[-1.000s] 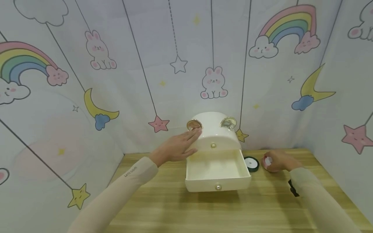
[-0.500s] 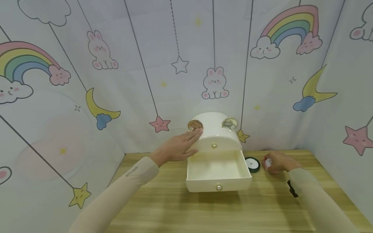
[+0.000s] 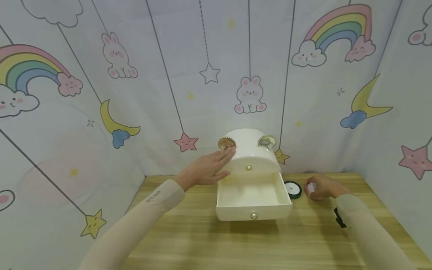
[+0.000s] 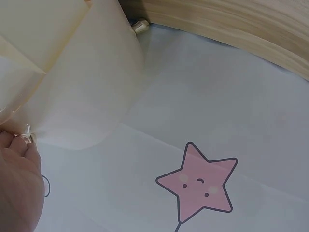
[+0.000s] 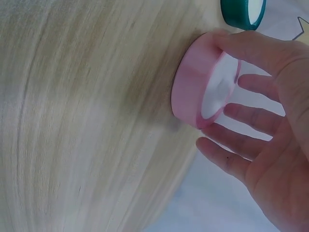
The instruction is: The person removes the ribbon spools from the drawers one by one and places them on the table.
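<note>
A cream storage box [image 3: 248,152] with two round gold ears stands against the back wall. Its lower drawer [image 3: 254,213] is pulled out, and nothing shows inside. My left hand [image 3: 210,168] rests with extended fingers on the upper left of the box, by the left ear [image 3: 227,143]; in the left wrist view its fingertips touch the base of that ear. On the table to the right, my right hand [image 3: 324,186] grips a pink ribbon roll [image 5: 193,87] between thumb and fingers. The roll lies flat, its white core facing up.
A dark green ribbon roll [image 3: 293,189] lies between the box and my right hand. The wood-grain table [image 3: 189,240] meets a printed cloth wall [image 3: 202,112] at the back and sides.
The head view has shifted slightly. Both hands, the box, the drawer and the rolls keep their places.
</note>
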A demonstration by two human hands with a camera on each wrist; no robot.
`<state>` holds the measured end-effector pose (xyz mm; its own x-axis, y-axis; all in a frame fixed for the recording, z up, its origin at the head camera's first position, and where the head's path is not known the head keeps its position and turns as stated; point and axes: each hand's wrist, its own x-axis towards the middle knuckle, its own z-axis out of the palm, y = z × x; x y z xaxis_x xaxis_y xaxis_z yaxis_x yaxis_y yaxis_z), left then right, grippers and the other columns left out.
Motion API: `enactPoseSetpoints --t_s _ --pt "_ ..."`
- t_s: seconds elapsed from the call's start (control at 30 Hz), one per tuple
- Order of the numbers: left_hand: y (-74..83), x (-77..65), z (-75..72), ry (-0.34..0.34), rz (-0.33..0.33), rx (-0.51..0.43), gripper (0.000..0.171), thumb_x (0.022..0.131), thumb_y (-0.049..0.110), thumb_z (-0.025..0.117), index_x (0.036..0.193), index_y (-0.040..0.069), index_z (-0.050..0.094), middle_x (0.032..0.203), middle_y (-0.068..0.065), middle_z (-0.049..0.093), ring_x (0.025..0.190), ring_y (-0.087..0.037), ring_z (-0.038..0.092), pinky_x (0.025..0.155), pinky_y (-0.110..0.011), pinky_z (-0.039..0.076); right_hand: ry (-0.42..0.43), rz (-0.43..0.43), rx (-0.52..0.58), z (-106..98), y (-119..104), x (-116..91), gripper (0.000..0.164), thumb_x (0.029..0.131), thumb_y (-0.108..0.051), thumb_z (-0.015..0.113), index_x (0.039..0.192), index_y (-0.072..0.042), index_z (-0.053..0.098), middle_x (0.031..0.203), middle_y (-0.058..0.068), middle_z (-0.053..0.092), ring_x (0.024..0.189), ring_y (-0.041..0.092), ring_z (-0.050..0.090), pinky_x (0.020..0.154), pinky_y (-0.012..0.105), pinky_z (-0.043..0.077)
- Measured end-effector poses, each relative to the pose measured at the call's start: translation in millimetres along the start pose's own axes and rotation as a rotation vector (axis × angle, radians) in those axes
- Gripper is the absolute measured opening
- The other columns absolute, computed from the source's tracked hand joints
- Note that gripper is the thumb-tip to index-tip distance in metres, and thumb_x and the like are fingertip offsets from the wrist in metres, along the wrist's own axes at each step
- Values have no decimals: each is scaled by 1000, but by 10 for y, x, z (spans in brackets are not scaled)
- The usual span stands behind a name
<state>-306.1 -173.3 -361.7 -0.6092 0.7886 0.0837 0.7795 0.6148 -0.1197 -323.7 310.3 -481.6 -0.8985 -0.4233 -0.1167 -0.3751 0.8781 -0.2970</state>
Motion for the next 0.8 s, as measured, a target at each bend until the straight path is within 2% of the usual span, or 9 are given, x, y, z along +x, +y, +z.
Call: enactPoseSetpoints --t_s 0.2,0.33,0.47,0.8 --pt "-2 10 -1 -1 2 6 76 113 48 36 170 11 4 179 -8 10 165 -24 20 135 -38 24 9 34 2 -84 -17 -11 46 84 -17 82 119 10 70 118 28 73 111 46 68 99 63 57" --pt "0 11 3 -1 -1 8 76 113 49 36 170 11 4 179 -8 11 165 -24 20 135 -38 24 73 12 -4 -131 -55 3 46 85 -15 83 118 15 70 116 30 74 111 49 68 98 63 56" --pt "6 7 9 -1 -2 13 76 113 49 36 170 11 4 179 -8 11 165 -24 19 135 -38 23 140 -29 -17 -160 -121 28 43 88 -19 81 117 11 72 116 29 74 111 49 68 98 64 56" --pt "18 0 6 0 -9 8 76 113 48 38 170 9 6 179 -9 11 165 -25 19 135 -39 24 254 -75 -14 -374 -563 -47 38 93 -18 77 121 8 71 117 27 74 105 45 71 90 62 61"
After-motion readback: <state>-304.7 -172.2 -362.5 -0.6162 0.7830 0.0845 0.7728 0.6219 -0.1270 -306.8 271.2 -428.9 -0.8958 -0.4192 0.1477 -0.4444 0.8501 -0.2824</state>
